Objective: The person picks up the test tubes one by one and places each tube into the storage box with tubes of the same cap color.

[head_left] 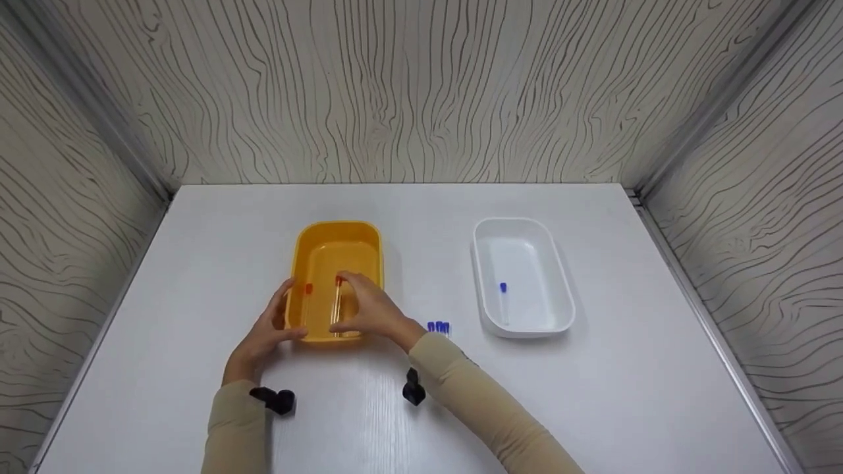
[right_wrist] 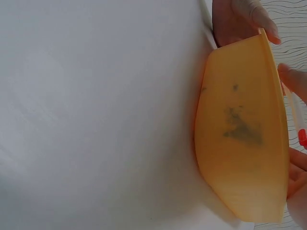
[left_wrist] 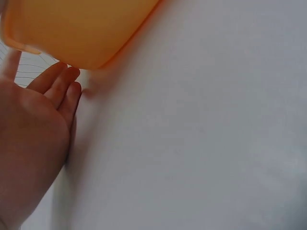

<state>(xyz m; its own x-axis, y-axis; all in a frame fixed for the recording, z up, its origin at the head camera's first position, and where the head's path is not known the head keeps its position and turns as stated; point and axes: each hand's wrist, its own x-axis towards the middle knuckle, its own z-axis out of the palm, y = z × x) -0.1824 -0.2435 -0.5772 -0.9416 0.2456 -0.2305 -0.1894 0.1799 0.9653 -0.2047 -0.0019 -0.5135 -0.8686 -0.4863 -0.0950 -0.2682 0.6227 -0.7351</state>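
A yellow-orange tray [head_left: 336, 232] stands left of the middle of the table. My left hand [head_left: 267, 329] grips its near left corner, thumb at the rim and fingers along the outer wall; in the left wrist view, those fingers [left_wrist: 60, 88] touch the tray's side. Over the tray, my right hand [head_left: 379, 313] pinches a clear red-capped test tube [head_left: 337, 308] between thumb and fingers, near its two ends. Another red-capped test tube [head_left: 308, 289] lies inside the tray. In the right wrist view, the held tube's red cap [right_wrist: 302, 137] shows beyond the tray wall [right_wrist: 240, 167].
A white tray [head_left: 565, 319] stands on the right with a blue-capped test tube [head_left: 504, 288] inside. Several blue-capped tubes [head_left: 438, 326] lie on the table, partly hidden by my right forearm. Black wrist-worn devices [head_left: 283, 401] show at both wrists. Wood-patterned walls [head_left: 395, 92] enclose the table.
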